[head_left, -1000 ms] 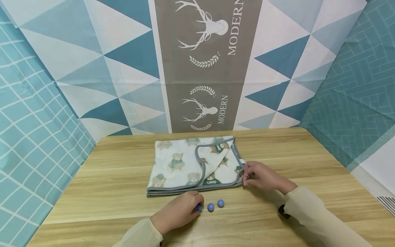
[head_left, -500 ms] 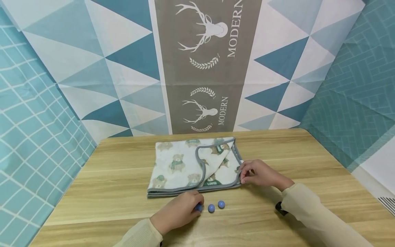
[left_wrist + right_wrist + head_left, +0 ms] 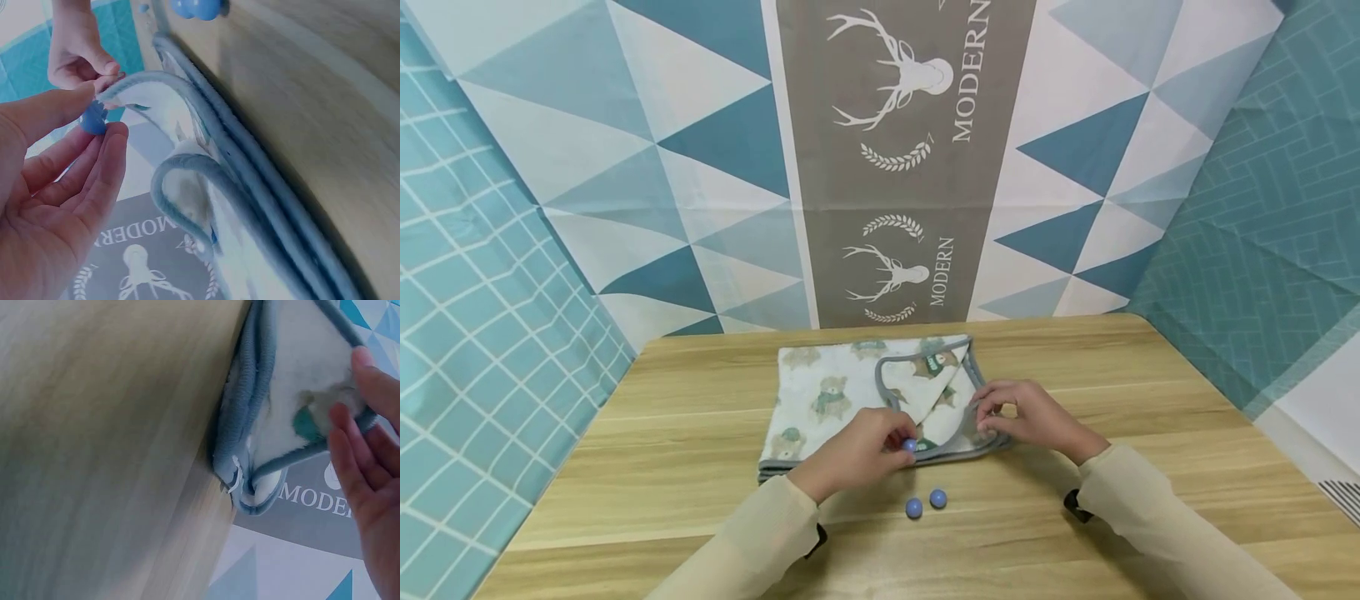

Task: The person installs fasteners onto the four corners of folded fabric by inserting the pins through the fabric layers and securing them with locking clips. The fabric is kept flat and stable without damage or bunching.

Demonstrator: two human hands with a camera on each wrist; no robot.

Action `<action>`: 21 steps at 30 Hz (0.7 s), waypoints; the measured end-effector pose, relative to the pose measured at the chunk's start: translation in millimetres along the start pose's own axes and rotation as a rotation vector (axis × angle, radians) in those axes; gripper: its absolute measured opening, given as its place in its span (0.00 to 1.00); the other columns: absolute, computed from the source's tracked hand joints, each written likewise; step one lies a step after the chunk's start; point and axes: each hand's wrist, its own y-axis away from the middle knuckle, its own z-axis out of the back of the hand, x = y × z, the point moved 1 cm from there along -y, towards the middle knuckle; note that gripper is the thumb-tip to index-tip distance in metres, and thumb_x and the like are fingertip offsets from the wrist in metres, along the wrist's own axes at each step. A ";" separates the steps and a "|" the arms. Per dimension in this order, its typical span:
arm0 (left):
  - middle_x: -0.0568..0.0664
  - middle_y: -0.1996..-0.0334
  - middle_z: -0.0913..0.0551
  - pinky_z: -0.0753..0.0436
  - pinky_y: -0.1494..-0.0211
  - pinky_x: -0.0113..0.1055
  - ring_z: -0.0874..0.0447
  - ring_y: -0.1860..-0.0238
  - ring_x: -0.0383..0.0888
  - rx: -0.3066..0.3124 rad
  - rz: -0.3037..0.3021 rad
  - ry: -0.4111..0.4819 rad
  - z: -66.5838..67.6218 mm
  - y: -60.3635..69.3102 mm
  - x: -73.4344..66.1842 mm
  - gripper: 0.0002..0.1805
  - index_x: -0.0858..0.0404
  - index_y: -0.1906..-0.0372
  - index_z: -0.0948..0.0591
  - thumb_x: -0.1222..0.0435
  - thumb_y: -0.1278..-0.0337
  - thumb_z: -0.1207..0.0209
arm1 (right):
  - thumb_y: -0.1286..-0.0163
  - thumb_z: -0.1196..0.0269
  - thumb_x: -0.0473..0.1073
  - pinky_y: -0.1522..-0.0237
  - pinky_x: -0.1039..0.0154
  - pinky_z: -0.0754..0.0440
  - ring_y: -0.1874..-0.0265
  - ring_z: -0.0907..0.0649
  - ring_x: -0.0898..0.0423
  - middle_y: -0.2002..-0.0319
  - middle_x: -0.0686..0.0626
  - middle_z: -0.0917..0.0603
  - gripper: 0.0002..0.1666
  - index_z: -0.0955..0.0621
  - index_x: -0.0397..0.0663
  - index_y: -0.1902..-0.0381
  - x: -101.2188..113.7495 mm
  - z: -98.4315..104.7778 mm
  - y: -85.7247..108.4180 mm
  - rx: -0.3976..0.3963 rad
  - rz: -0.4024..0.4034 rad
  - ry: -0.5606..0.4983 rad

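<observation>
A folded white blanket [image 3: 827,400] with bear prints and grey trim lies in the middle of the table. My left hand [image 3: 868,450] is over its front edge, thumb and fingers pinching a small blue ball [image 3: 94,117]. At the blanket's right end, my right hand [image 3: 1037,419] pinches the trimmed edge of the top layer and holds it raised, as the lifted flap [image 3: 312,381] in the right wrist view shows. Two more blue balls, one [image 3: 913,507] left of the other [image 3: 937,498], rest on the wood in front of the blanket.
The wooden table [image 3: 662,467] backs onto a patterned wall covering [image 3: 887,192] with deer prints. A blue tiled covering [image 3: 497,308] borders the left side, and a teal one [image 3: 1262,242] the right.
My left hand has lifted one blue ball off the table and carried it forward to the blanket's front edge. The right hand has raised the blanket's right front corner slightly.
</observation>
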 end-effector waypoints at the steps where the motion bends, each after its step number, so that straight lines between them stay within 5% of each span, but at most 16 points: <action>1: 0.47 0.67 0.17 0.20 0.61 0.29 0.20 0.66 0.37 -0.002 0.008 0.017 -0.4 -3.0 1.0 0.07 0.66 0.61 0.19 0.69 0.45 0.38 | 0.44 0.32 0.42 0.66 0.65 0.19 0.58 0.17 0.55 0.63 0.53 0.14 0.02 0.16 0.54 0.74 -0.1 -0.8 -0.1 -0.023 0.011 0.010; 5: 0.46 0.68 0.18 0.20 0.61 0.29 0.20 0.66 0.37 -0.030 0.050 0.046 -1.9 -14.1 4.3 0.07 0.64 0.61 0.20 0.67 0.45 0.38 | 0.47 0.30 0.39 0.75 0.72 0.23 0.68 0.19 0.63 0.67 0.53 0.14 0.04 0.16 0.53 0.73 0.1 -4.1 -0.1 -0.113 0.040 0.037; 12: 0.48 0.68 0.17 0.21 0.63 0.26 0.20 0.68 0.35 -0.110 0.076 0.008 -5.4 -31.7 5.1 0.07 0.64 0.62 0.19 0.67 0.46 0.37 | 0.50 0.28 0.35 0.77 0.73 0.26 0.75 0.26 0.69 0.71 0.57 0.16 0.09 0.16 0.53 0.72 2.4 -7.8 -1.3 -0.226 0.093 0.120; 21: 0.50 0.65 0.17 0.20 0.60 0.28 0.18 0.64 0.41 -0.092 0.129 0.048 -6.5 -40.7 4.2 0.08 0.66 0.59 0.19 0.68 0.44 0.39 | 0.55 0.26 0.38 0.78 0.78 0.31 0.79 0.28 0.67 0.76 0.58 0.20 0.19 0.22 0.47 0.65 4.2 -12.6 -6.5 -0.330 0.115 0.270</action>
